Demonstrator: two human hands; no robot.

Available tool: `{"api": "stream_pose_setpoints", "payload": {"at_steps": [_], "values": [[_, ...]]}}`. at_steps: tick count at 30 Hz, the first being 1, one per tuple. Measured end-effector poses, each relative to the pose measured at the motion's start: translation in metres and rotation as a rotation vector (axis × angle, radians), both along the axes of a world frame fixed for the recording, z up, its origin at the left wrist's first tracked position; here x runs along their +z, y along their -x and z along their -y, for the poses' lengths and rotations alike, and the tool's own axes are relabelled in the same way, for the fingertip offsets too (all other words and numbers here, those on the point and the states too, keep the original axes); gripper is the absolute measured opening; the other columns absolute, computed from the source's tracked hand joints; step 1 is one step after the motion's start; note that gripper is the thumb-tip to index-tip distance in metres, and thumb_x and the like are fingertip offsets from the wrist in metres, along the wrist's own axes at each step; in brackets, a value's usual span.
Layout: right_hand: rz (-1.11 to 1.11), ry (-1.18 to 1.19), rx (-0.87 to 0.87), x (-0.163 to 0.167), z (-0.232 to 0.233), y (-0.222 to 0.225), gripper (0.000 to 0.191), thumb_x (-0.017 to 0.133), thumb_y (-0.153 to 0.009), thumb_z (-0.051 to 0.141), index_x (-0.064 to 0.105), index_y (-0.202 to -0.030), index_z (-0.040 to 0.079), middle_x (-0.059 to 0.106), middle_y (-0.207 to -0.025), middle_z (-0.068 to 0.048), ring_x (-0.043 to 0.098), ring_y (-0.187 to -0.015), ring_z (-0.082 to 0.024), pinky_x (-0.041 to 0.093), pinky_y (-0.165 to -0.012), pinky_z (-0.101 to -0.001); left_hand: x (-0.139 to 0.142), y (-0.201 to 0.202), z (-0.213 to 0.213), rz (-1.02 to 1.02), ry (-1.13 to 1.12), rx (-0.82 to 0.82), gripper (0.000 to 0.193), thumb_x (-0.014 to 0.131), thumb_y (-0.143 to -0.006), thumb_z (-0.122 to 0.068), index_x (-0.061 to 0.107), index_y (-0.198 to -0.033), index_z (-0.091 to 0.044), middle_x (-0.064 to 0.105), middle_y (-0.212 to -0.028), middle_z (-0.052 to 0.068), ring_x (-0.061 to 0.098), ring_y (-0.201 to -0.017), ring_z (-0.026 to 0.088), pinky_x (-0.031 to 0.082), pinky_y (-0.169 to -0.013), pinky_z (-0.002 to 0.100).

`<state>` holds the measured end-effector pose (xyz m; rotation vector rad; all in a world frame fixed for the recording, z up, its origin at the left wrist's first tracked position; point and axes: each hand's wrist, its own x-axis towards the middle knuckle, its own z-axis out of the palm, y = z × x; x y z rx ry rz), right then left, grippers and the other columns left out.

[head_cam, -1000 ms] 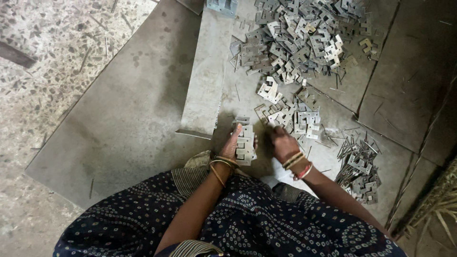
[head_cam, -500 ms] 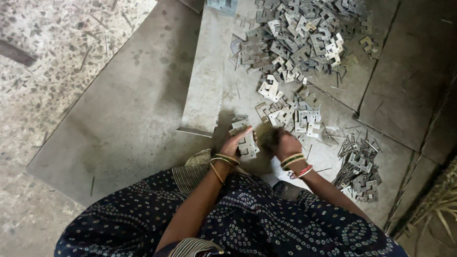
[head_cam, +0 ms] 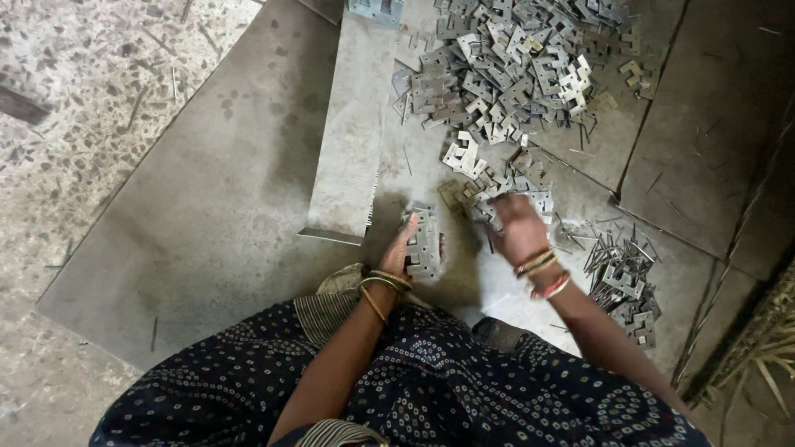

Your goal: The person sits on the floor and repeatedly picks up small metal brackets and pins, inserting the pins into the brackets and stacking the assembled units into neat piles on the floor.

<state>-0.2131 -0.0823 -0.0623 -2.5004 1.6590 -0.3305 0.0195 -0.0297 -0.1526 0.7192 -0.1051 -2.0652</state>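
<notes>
Setting: small metalworking workshop, floor-level work area. Evidence: large heap of stamped metal plates (head_cam: 513, 66), flat, grey, notched, all of one kind, spread loose over the floor; smaller pile of similar pieces (head_cam: 625, 281) with thin metal offcuts at the right; grey sheet-metal panels (head_cam: 207, 223) laid flat as a work surface; a long metal strip (head_cam: 352, 132); worn speckled stone floor (head_cam: 74, 108) littered with slivers and scrap.
</notes>
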Motion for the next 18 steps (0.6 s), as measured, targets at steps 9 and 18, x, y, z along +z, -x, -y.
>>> {"api": "stream_pose_setpoints", "payload": {"at_steps": [9,18], "values": [[-0.480,-0.201,0.056,-0.007,0.044,0.020,0.088,0.075,-0.076,0.053,0.046,-0.148,0.012,0.047,-0.154,-0.017,0.028,-0.150,-0.035,0.014,-0.118,-0.0631,-0.011,0.000,-0.002,0.005,0.010,0.042,0.050,0.060,-0.098,-0.057,0.066,-0.113,-0.010,0.073,-0.088,0.010,0.071,-0.069,0.021,0.062,-0.062,0.037],[-0.293,-0.129,-0.133,0.010,0.040,0.014,0.028,0.061,-0.107,0.029,0.074,-0.119,0.007,0.077,-0.105,-0.014,0.076,-0.087,-0.024,0.063,-0.081,-0.0398,-0.013,0.007,0.000,-0.044,0.030,0.034,0.051,0.061,-0.099,-0.055,0.067,-0.112,-0.006,0.074,-0.091,0.011,0.074,-0.076,0.022,0.063,-0.067,0.037]]}}
